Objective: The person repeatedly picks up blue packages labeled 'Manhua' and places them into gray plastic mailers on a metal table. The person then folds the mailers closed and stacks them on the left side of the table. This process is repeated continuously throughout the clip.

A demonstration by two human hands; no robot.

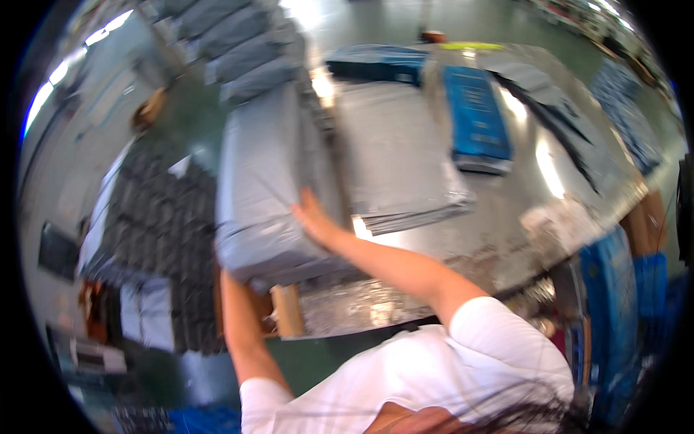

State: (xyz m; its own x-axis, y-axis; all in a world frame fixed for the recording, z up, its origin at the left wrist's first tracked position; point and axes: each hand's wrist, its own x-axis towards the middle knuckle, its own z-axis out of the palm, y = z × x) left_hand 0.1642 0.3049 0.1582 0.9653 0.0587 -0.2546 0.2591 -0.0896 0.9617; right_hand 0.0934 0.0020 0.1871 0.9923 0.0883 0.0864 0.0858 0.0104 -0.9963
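A big grey plastic-wrapped package point(260, 166) lies lengthwise at the table's left side, its near end toward me. My right hand point(313, 217) rests against its right side near the top edge, fingers stretched out along the wrapping. My left hand point(230, 278) reaches the package's near left corner from below. Its fingers are hidden behind the wrapping, so I cannot tell their grip. To the right is a stack of flat grey plastic bags point(397, 152) on the metal table point(506, 224).
Several more grey packages point(246, 36) are lined up beyond. A blue packet point(477, 119) and loose grey sheeting point(542, 101) lie on the table's right half. Dark ridged stacks point(166, 231) stand left of the table. Blue wrapped goods point(611, 289) stand by its right corner.
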